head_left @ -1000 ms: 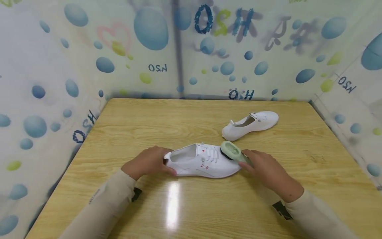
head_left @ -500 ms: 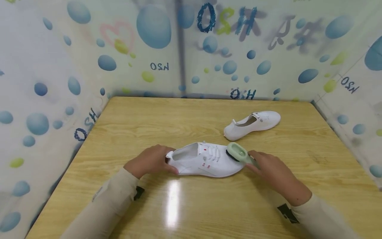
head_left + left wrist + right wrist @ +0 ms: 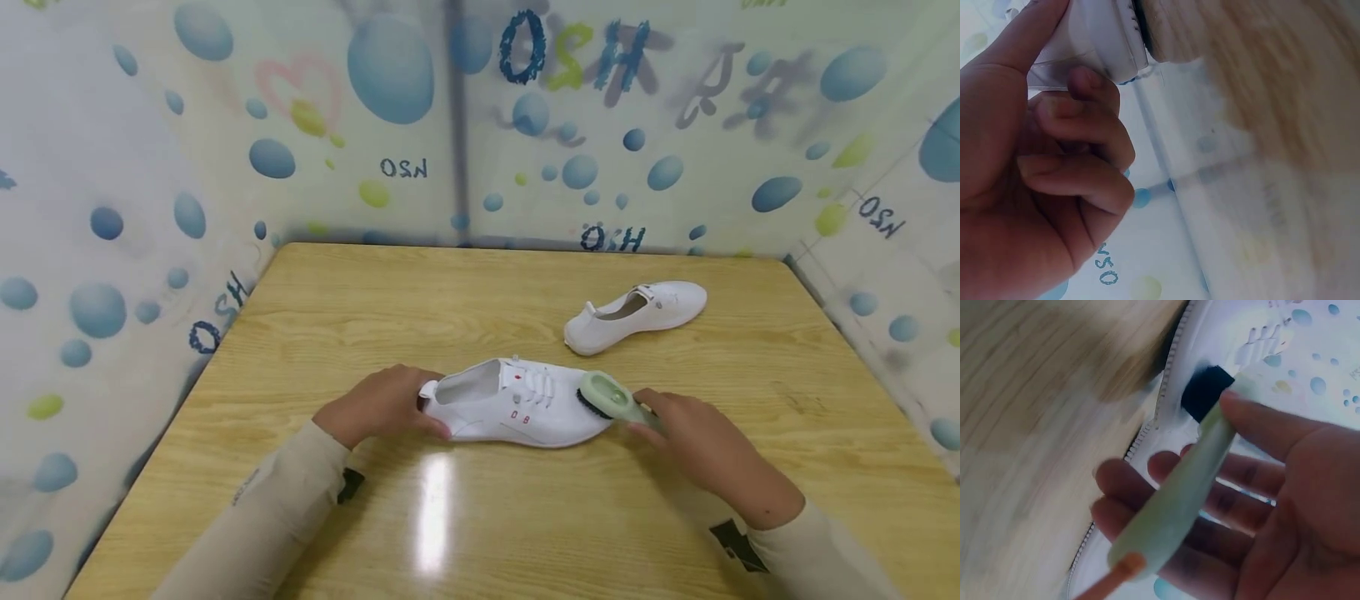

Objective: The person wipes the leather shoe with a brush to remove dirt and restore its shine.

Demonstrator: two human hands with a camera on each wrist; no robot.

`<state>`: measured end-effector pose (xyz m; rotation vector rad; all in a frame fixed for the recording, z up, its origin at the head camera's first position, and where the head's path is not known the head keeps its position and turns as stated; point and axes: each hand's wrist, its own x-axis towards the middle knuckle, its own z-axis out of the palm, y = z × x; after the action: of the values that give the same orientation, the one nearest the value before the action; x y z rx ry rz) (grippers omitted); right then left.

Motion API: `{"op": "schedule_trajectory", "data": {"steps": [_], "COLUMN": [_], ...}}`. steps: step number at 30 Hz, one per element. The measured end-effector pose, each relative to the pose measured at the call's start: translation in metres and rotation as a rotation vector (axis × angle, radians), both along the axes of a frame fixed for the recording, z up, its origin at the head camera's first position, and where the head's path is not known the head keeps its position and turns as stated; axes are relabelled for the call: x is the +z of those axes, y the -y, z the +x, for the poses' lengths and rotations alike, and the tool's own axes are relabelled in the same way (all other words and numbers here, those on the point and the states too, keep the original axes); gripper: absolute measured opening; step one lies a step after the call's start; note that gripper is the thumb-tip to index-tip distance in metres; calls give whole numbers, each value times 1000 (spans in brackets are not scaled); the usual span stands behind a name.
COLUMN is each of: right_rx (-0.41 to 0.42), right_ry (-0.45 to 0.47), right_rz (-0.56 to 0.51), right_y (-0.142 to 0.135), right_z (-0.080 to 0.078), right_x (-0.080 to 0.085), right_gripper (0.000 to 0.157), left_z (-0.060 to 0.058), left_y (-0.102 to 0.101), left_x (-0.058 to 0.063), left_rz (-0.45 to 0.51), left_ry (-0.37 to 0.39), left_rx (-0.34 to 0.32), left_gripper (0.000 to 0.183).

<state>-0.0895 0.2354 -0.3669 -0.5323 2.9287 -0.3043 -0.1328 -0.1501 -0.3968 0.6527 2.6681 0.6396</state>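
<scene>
A white lace-up shoe (image 3: 487, 408) with small red letters on its side lies on the table, toe to the right. At its heel, my left hand (image 3: 386, 406) grips the shoe between thumb and fingers; the left wrist view shows the heel (image 3: 1091, 44) there with some fingers curled below it. My right hand (image 3: 701, 437) holds a pale green brush (image 3: 609, 396) by its handle. The brush's dark bristles (image 3: 1205, 394) rest on the toe part of the shoe, in front of the laces. In the right wrist view the fingers curl around the green handle (image 3: 1172, 506).
A second white shoe (image 3: 637, 315) lies behind and to the right on the wooden table (image 3: 420, 292). Walls (image 3: 480, 125) patterned with blue and green dots and lettering stand along the table's back and sides.
The brush in my right hand has moved right and slightly toward me, from beside the laces to the toe. My left hand keeps its grip on the heel.
</scene>
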Motion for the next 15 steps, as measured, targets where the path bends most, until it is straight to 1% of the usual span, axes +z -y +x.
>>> {"op": "schedule_trajectory", "data": {"steps": [4, 8, 10, 12, 15], "right_rx": [-16, -10, -13, -23, -34], "right_ry": [-32, -48, -48, -41, -49], "right_rz": [-17, -42, -46, -39, -38], "right_y": [4, 7, 8, 9, 10], "right_z": [-7, -14, -15, -17, -18], "right_x": [-1, -3, -3, -3, 0], "right_gripper": [44, 43, 44, 45, 45], "left_z": [1, 3, 5, 7, 9], "left_y": [1, -2, -5, -6, -8], "left_x": [-1, -4, -4, -2, 0], "left_rz": [-11, -36, -57, -73, -111], "left_ry": [25, 45, 10, -49, -162], "left_rx": [2, 15, 10, -6, -23], "left_gripper": [64, 65, 69, 75, 76]}}
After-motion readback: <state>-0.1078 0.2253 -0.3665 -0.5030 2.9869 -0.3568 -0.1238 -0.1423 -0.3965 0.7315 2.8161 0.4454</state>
